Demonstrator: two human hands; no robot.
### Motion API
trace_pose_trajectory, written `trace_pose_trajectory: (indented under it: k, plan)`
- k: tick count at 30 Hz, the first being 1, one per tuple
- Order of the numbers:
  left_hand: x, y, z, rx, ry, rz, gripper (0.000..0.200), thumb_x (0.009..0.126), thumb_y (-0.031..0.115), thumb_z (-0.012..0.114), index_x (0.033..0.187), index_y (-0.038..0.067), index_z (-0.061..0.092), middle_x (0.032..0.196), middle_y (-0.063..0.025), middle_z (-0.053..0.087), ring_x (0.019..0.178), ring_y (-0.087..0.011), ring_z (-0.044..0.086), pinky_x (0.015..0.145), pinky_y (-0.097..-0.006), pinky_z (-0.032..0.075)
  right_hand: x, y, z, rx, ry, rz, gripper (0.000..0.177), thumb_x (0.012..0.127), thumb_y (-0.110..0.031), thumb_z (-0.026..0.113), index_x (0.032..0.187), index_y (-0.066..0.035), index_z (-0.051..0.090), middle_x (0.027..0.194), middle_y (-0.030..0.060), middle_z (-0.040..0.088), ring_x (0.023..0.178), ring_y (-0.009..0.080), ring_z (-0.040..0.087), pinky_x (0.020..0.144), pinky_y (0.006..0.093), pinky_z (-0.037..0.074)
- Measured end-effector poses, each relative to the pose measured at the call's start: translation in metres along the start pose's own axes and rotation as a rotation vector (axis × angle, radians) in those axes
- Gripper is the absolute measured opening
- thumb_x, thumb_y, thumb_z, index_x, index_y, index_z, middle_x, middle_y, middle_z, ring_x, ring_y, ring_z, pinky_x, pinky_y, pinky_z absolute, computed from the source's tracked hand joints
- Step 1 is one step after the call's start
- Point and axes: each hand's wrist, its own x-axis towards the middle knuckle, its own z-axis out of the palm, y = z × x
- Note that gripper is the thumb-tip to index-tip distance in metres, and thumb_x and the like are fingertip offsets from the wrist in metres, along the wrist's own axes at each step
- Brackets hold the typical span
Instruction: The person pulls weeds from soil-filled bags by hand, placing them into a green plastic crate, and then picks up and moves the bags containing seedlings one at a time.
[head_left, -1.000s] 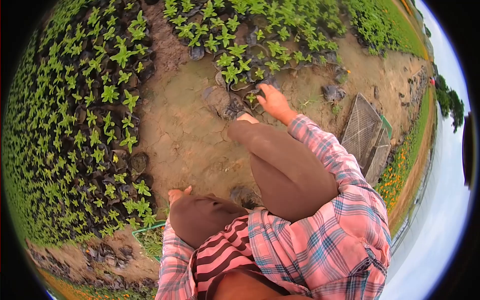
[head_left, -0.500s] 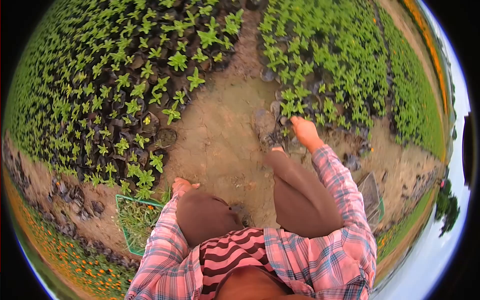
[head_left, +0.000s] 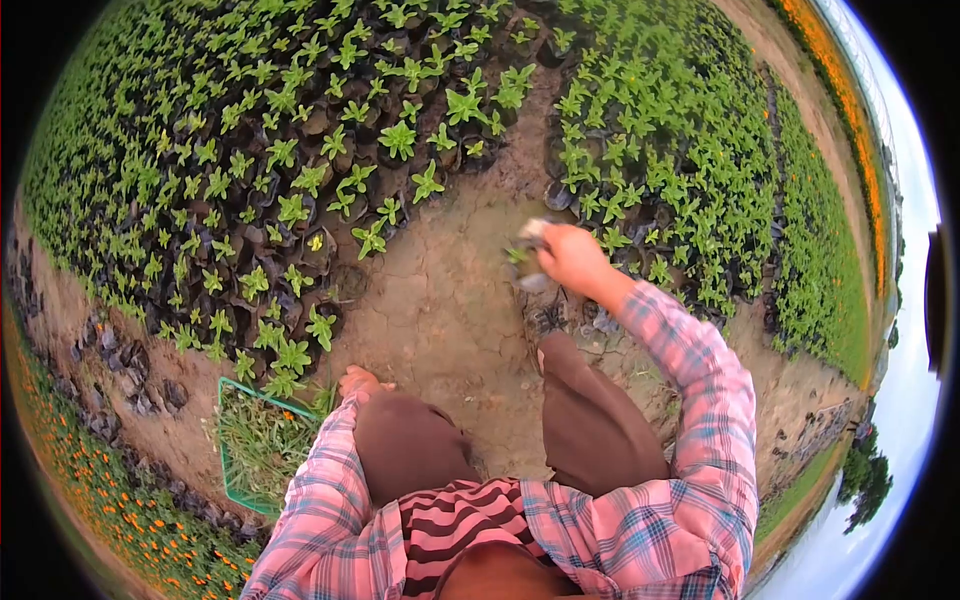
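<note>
My right hand (head_left: 572, 258) is closed on a dark plastic bag pot (head_left: 532, 268) with a small green plant in it, somewhat smeared by motion. It is held above the bare soil, at the near left edge of the right block of potted seedlings (head_left: 660, 150). By my left knee is my left hand (head_left: 362, 382), low over the ground beside the left block of potted seedlings (head_left: 290, 210). Some of its fingers show apart, with nothing seen in them. The rest of that hand is partly hidden by the sleeve and knee.
A green-rimmed crate (head_left: 224, 440) full of cut greenery stands at the lower left. Dark empty-looking bags (head_left: 130, 370) lie on the soil beyond it. Orange flowers (head_left: 140, 510) grow at the far lower left. Cracked soil (head_left: 430, 300) runs between the two blocks.
My right hand has moved left and slightly up from the right block's edge, and a potted seedling is now in it. My left hand has barely moved. The view has shifted a little.
</note>
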Motion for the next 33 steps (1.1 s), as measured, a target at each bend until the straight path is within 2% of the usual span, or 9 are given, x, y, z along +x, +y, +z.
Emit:
trace_pose_trajectory:
  k: [6,12,14,17,21,23,28,30,33]
  plan:
    - [0.003,-0.003,0.005,0.071,0.050,0.027,0.100,0.057,0.054,0.085,0.128,0.005,0.032,0.131,-0.0161,0.047,0.120,-0.0281,0.051,0.096,-0.0373,0.047,0.102,-0.004,0.093,0.021,0.155,-0.066,0.022,0.079,-0.014,0.057,0.096,-0.001,0.056,0.083,0.0216,0.063,0.080,0.0384,0.062,0.074,0.0476,0.049]
    - [0.001,-0.001,0.003,0.069,0.046,0.006,0.100,0.056,0.054,0.085,0.127,0.005,0.033,0.130,-0.0171,0.047,0.119,-0.0265,0.052,0.094,-0.0372,0.048,0.082,-0.015,0.092,0.193,0.142,0.291,0.027,0.084,-0.018,0.059,0.103,-0.001,0.050,0.089,0.0219,0.064,0.085,0.0407,0.061,0.079,0.0472,0.048]
    - [0.004,-0.002,0.006,0.060,0.034,-0.005,0.100,0.056,0.054,0.085,0.127,0.006,0.033,0.130,-0.0172,0.047,0.119,-0.0269,0.052,0.095,-0.0375,0.048,0.078,-0.006,0.101,0.158,0.188,0.263,0.030,0.085,-0.021,0.060,0.102,0.002,0.049,0.086,0.0197,0.065,0.078,0.0350,0.065,0.068,0.0443,0.051]
    - [-0.006,0.002,-0.002,0.011,0.023,-0.007,0.095,0.060,0.047,0.085,0.127,0.004,0.033,0.131,-0.0190,0.046,0.120,-0.0300,0.051,0.096,-0.0393,0.046,0.081,-0.015,0.103,0.614,-0.072,0.604,0.038,0.086,-0.029,0.059,0.098,0.007,0.053,0.079,0.0207,0.065,0.087,0.0298,0.067,0.072,0.0376,0.052]
    - [-0.004,0.000,0.003,0.022,0.068,-0.010,0.098,0.057,0.050,0.086,0.125,0.004,0.034,0.128,-0.0172,0.047,0.119,-0.0299,0.051,0.096,-0.0390,0.047,0.096,0.010,0.165,0.867,-0.220,0.522,0.048,0.091,-0.029,0.055,0.113,0.012,0.047,0.091,0.0264,0.064,0.090,0.0294,0.067,0.072,0.0379,0.055]
    - [-0.013,-0.001,-0.008,0.004,0.057,-0.008,0.095,0.059,0.045,0.086,0.126,0.003,0.033,0.130,-0.0193,0.045,0.120,-0.0317,0.051,0.097,-0.0406,0.046,0.096,0.018,0.182,1.632,-0.114,0.719,0.034,0.094,-0.014,0.049,0.116,0.010,0.038,0.097,0.0263,0.061,0.081,0.0333,0.068,0.066,0.0383,0.060]
    - [-0.010,0.003,-0.003,-0.012,0.039,0.036,0.093,0.062,0.039,0.086,0.128,0.003,0.031,0.133,-0.0221,0.042,0.122,-0.0337,0.049,0.098,-0.0434,0.044,0.084,0.002,0.116,1.450,-0.415,0.721,0.034,0.093,-0.014,0.050,0.117,0.007,0.039,0.103,0.0274,0.059,0.091,0.0344,0.066,0.072,0.0384,0.058]
    - [-0.011,0.003,-0.004,-0.004,0.036,0.001,0.092,0.062,0.038,0.086,0.128,0.003,0.033,0.132,-0.0218,0.044,0.122,-0.0342,0.048,0.098,-0.0435,0.044,0.083,0.036,0.113,0.610,0.078,0.433,0.046,0.085,-0.014,0.061,0.124,0.001,0.042,0.109,0.0325,0.055,0.087,0.0470,0.061,0.080,0.0475,0.052]
    - [-0.012,0.002,-0.005,-0.026,0.032,0.000,0.091,0.061,0.038,0.087,0.127,0.003,0.034,0.132,-0.0212,0.044,0.123,-0.0341,0.048,0.098,-0.0436,0.044,0.079,0.063,0.074,0.070,0.532,0.409,0.039,0.082,-0.015,0.061,0.115,0.000,0.045,0.092,0.0292,0.057,0.086,0.0440,0.060,0.078,0.0457,0.051]
